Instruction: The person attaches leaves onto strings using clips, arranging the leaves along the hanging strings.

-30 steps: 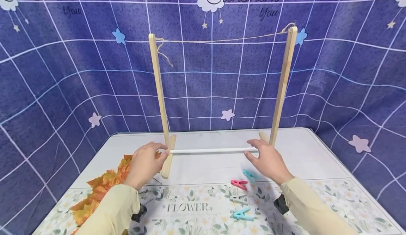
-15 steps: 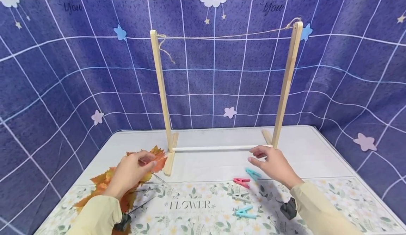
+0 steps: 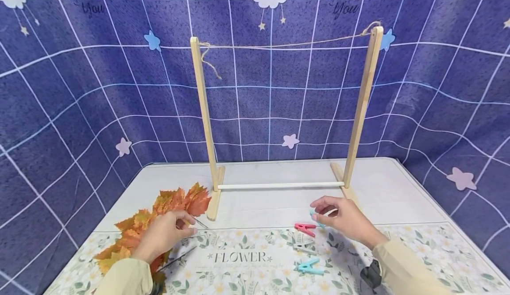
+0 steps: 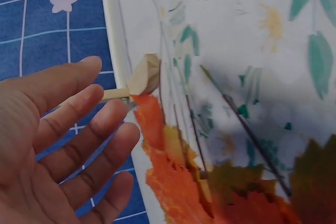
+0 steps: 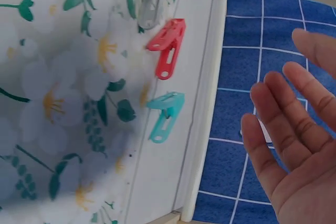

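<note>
My left hand point(image 3: 165, 233) hovers over the orange and yellow artificial maple leaves point(image 3: 133, 226), its fingers loosely bent with nothing between them. Thin dark stems point(image 4: 247, 129) stick out from these leaves in the left wrist view. Over on the right, my right hand point(image 3: 344, 220) is above a teal clothespin point(image 5: 167, 116), which it partly hides in the head view. The right wrist view shows its fingers relaxed and holding nothing. Close by lie a red clothespin point(image 3: 305, 229), a grey clothespin point(image 3: 304, 248) and another teal clothespin point(image 3: 311, 266).
Behind the hands stands a wooden frame with a left post point(image 3: 205, 113), a right post point(image 3: 362, 109) and a white bottom rod point(image 3: 279, 185). Twine point(image 3: 279, 46) runs between the post tops. A flower-printed mat point(image 3: 239, 281) covers the table's front; a blue gridded cloth hangs behind.
Both hands have left the wooden frame's lower ends and come nearer. The left moved back over the leaves, the right down towards the teal clothespin. The view shifted slightly.
</note>
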Motion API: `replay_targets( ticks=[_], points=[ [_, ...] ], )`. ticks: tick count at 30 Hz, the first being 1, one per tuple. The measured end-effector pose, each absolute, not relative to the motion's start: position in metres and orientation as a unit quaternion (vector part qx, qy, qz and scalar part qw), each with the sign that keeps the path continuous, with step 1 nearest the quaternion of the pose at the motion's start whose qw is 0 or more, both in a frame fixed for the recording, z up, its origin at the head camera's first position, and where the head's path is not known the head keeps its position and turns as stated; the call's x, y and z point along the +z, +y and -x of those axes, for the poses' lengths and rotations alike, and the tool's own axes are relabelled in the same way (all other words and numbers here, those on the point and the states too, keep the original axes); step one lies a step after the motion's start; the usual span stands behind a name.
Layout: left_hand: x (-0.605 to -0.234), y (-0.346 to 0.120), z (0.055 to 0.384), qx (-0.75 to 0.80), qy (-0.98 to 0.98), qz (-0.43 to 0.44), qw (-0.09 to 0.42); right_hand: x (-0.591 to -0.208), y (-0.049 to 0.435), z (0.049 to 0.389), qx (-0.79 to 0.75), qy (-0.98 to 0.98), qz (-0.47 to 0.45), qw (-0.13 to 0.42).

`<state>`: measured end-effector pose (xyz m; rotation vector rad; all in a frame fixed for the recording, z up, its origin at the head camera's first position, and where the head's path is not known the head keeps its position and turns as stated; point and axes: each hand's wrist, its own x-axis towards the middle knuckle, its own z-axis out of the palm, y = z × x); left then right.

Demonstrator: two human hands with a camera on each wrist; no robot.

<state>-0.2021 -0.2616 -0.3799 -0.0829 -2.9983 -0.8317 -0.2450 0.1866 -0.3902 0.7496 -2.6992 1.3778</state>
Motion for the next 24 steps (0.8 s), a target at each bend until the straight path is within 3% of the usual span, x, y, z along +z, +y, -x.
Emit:
replay_targets(
  ticks=[14, 24],
  points=[
    [-0.402, -0.269, 0.198, -0.262, -0.965, 0.009, -0.032, -0.408, 0.186, 0.237, 0.455, -0.844, -0.284, -0.031],
    [-0.410, -0.269, 0.194, -0.243, -0.969, 0.001, -0.045, -0.419, 0.189, 0.231, 0.475, -0.815, -0.313, -0.106]
  ],
)
